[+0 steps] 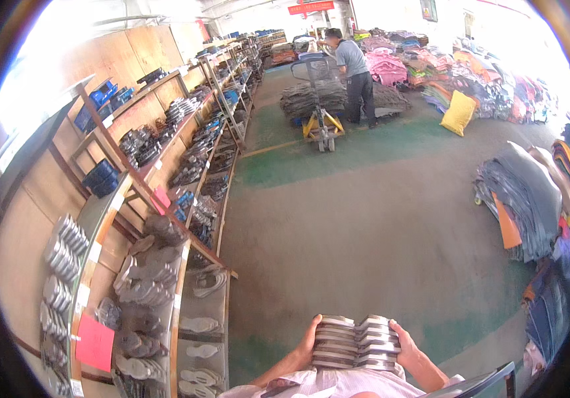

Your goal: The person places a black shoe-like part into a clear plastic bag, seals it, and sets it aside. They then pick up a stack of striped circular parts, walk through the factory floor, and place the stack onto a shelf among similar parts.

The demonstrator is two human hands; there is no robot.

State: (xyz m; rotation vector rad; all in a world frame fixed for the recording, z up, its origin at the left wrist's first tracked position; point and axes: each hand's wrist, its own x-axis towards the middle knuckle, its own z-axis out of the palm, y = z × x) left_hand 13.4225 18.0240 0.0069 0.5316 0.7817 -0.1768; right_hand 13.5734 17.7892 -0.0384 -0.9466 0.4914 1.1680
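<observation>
At the lower middle, close to my body, I hold a stack of shiny metal cutting dies (338, 343) in two side-by-side columns with curved edges. My left hand (308, 338) presses on the stack's left side, fingers wrapped against it. On the opposite side my right hand (409, 350) grips it, thumb along the upper edge. Parts of both hands' fingers are hidden behind the metal. Beneath the stack lies light-coloured cloth (331, 383) over my body.
Long shelves (177, 285) on the left carry several sole-shaped pieces (145, 292) and a pink card (94, 342). Ahead, a person (358, 69) stands by a yellow pallet jack (322, 126) and stacked dark sheets. A yellow sack (458, 113) and piled material (523, 199) line the right.
</observation>
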